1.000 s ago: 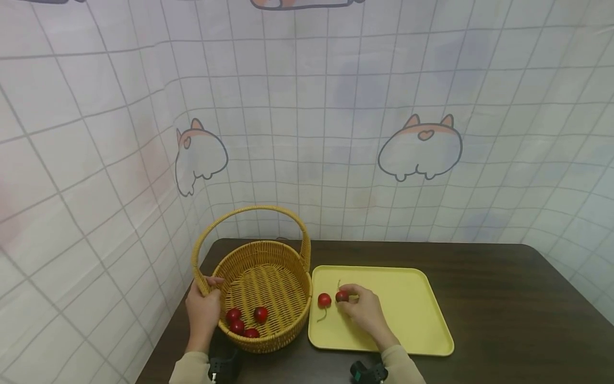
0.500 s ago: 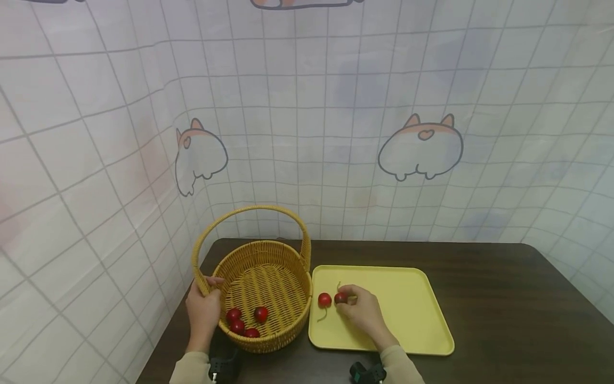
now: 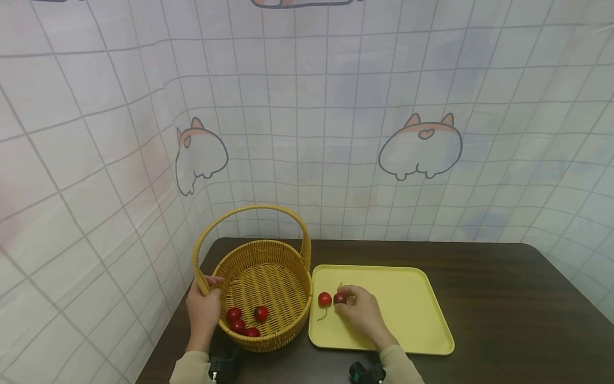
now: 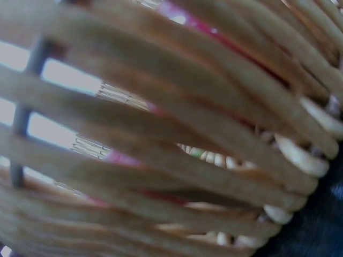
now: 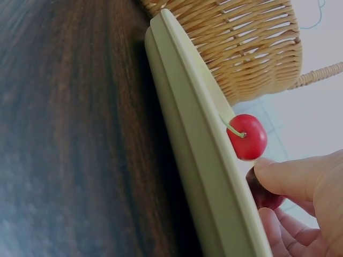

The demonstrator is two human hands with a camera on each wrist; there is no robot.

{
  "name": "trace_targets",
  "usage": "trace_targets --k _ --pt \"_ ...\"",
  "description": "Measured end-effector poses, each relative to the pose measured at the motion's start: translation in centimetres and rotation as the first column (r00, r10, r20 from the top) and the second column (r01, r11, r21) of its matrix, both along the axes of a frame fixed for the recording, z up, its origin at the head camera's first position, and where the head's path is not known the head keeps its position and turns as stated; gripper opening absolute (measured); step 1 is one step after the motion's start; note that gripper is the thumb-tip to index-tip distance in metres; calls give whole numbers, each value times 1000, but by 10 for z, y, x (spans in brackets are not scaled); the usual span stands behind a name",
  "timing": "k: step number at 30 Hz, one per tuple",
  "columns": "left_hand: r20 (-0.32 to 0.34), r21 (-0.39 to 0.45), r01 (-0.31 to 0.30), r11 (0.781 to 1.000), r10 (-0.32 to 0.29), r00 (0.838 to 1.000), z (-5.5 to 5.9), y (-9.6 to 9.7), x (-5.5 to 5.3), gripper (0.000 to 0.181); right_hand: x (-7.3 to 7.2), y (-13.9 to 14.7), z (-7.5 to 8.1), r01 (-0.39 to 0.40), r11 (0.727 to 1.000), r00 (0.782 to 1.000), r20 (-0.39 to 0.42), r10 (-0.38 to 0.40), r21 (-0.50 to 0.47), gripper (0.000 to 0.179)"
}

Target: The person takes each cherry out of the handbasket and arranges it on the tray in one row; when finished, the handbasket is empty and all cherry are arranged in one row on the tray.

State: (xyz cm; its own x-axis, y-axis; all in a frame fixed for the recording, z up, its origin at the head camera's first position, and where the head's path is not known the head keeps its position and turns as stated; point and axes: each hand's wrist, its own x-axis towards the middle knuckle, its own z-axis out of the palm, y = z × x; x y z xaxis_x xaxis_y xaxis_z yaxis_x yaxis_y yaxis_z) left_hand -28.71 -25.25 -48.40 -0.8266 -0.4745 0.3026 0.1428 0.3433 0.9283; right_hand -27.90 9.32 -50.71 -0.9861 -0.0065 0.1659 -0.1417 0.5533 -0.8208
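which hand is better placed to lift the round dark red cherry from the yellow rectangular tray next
Probably the right hand: it pinches that dark red cherry, while the left hand holds the round golden wicker basket.

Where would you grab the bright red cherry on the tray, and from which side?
Probably the round body, from above: the bright red cherry has its top uncovered, with the basket to its left and the right hand pinching a dark cherry close on its right. The thin stem offers less grip.
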Motion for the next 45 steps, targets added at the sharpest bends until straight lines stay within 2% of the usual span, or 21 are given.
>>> trace_targets --k 9,20,24,27,30,32,35,38,41,45 --pt "2 9 1 1000 -1 1000 -1 1 0 17 1 1 2 1 1000 1000 -1 -1 23 36" --pt "-5 0 4 1000 -4 1000 -2 2 -2 16 1 4 0 2 1000 1000 18 -2 5 35" --pt "-2 2 5 1000 -5 1000 -3 2 -2 16 -1 8 1 -10 997 998 62 15 -76 38" --pt "-2 6 8 1000 -8 1000 -3 2 -2 16 -1 11 5 14 984 997 81 0 -176 35" --pt "-3 9 13 1000 -13 1000 -2 3 -2 16 0 13 12 39 964 999 35 -31 -264 28" --pt "-6 7 17 1000 -17 1000 -1 3 -2 16 2 12 20 41 939 999 -5 -46 -342 24" --pt "-14 2 16 1000 -16 1000 0 2 -1 16 6 6 34 3 897 999 -43 -25 -441 22" --pt "-16 -4 9 1000 -9 1000 0 1 0 16 11 -5 46 -63 866 998 -46 46 -496 22" --pt "-10 -8 4 1000 -4 1000 1 0 1 16 16 -19 53 -143 865 990 -68 126 -481 21" --pt "-6 -3 7 1000 -7 1000 1 0 1 15 24 -38 57 -250 867 968 -123 218 -431 21"
